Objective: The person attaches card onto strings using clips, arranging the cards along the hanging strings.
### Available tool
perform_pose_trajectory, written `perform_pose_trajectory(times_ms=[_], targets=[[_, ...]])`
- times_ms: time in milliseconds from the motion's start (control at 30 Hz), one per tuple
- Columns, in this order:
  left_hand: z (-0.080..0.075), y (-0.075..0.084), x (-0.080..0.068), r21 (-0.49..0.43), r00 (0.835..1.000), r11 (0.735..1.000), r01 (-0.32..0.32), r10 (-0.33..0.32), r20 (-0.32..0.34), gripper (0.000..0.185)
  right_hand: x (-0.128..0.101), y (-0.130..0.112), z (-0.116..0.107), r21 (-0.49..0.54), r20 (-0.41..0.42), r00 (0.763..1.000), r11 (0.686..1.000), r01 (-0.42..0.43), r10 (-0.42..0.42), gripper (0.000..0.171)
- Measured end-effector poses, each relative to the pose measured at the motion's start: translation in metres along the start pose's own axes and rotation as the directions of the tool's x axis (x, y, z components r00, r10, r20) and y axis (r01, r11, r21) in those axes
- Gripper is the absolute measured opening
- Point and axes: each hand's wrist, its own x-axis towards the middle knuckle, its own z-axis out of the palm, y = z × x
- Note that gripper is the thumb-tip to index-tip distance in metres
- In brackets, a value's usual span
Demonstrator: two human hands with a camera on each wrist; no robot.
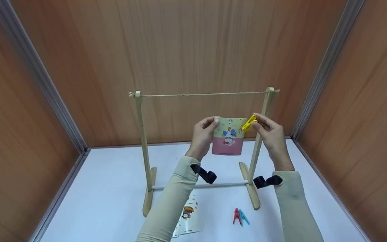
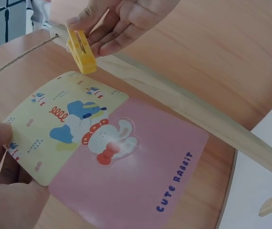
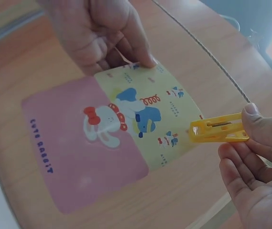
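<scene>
My left hand pinches the upper left edge of a yellow-and-pink card between thumb and fingers. The card shows a cartoon rabbit, and the words "CUTE RABBIT" are readable in the left wrist view. Between the thumb and fingers of my right hand is a yellow clothespin, its tip right at the card's top right corner in the head view. Above and behind the card runs a thin string, tied between two wooden posts.
The wooden frame stands on the white table. In front of it lie a red clothespin and a blue clothespin. White printed cards lie partly under my left forearm. Wood-panelled walls enclose the table.
</scene>
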Motion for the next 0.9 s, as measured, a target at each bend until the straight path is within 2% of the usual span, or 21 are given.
perform_pose_trajectory(times_ms=[233,467,900], targets=[[0.005,0.008,0.004,-0.016,0.999,0.999,-0.029,0.029,-0.02,0.025,0.007,-0.008,0.002,0.019,-0.026,0.998,0.998,0.064,-0.064,0.051],[0.009,0.015,0.007,-0.025,0.999,0.999,-0.042,0.042,-0.024,0.025,0.012,-0.015,0.001,0.022,-0.046,0.997,0.997,0.068,-0.067,0.049],[0.018,0.027,0.012,-0.05,0.995,0.994,-0.1,0.098,-0.032,0.023,0.021,-0.033,0.002,0.021,-0.064,0.99,0.991,0.131,-0.13,0.049]])
